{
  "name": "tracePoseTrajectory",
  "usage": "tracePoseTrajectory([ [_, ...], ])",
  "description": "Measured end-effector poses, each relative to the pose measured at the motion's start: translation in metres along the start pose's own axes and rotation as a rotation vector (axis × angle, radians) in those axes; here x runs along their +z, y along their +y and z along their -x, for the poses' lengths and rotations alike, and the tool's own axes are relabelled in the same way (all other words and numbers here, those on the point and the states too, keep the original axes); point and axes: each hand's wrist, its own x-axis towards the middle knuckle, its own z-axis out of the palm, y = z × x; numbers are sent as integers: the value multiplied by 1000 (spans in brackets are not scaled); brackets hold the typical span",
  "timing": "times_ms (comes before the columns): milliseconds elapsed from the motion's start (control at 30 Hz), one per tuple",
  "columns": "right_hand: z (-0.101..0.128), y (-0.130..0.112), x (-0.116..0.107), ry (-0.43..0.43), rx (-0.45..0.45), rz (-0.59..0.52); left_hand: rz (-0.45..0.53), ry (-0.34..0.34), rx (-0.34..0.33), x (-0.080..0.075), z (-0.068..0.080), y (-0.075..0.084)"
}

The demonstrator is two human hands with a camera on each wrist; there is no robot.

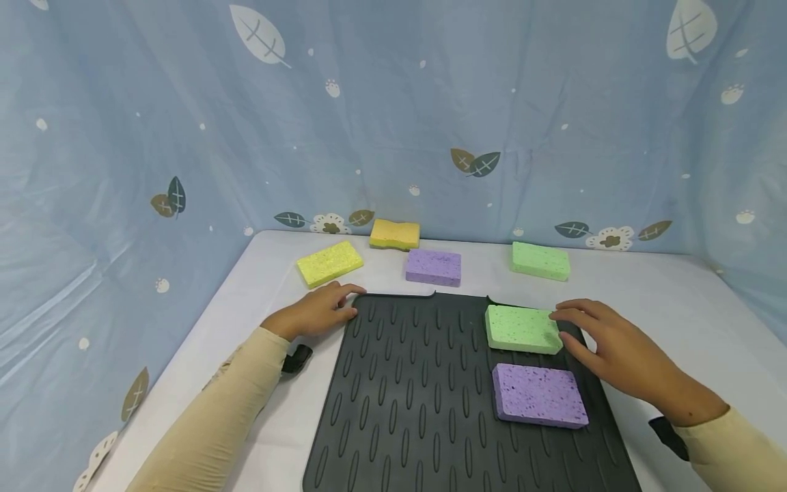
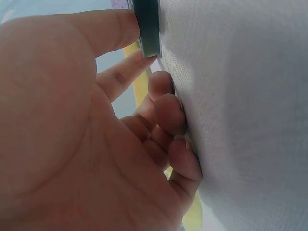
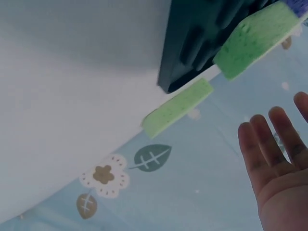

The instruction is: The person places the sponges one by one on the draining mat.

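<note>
My left hand (image 1: 320, 311) is at the back left corner of the black ridged mat (image 1: 430, 389). Its thumb and index fingertips touch the corner edges, and the other fingers bend against the table cloth (image 2: 250, 120) in the left wrist view. A green sponge (image 1: 522, 329) lies on the mat's right side, with a speckled purple sponge (image 1: 540, 396) in front of it. My right hand (image 1: 615, 348) hovers beside the green sponge, fingertips overlapping its right end in the head view. In the right wrist view its spread fingers hold nothing.
Behind the mat on the white table (image 1: 264, 273) lie a light yellow sponge (image 1: 330, 264), a darker yellow wavy sponge (image 1: 395, 234), another purple sponge (image 1: 433, 266) and another green sponge (image 1: 540, 261). A blue leaf-patterned curtain (image 1: 393, 102) hangs along the back and sides.
</note>
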Motion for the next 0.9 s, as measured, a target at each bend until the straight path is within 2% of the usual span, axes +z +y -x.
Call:
tracePoseTrajectory([
  [200,-13,11,5,3,44,-14,-3,0,1,1,-2,-1],
  [467,-27,26,13,-72,161,-55,-1,3,1,1,-3,-2],
  [900,-53,53,25,-141,206,-104,11,4,1,2,-1,-2],
])
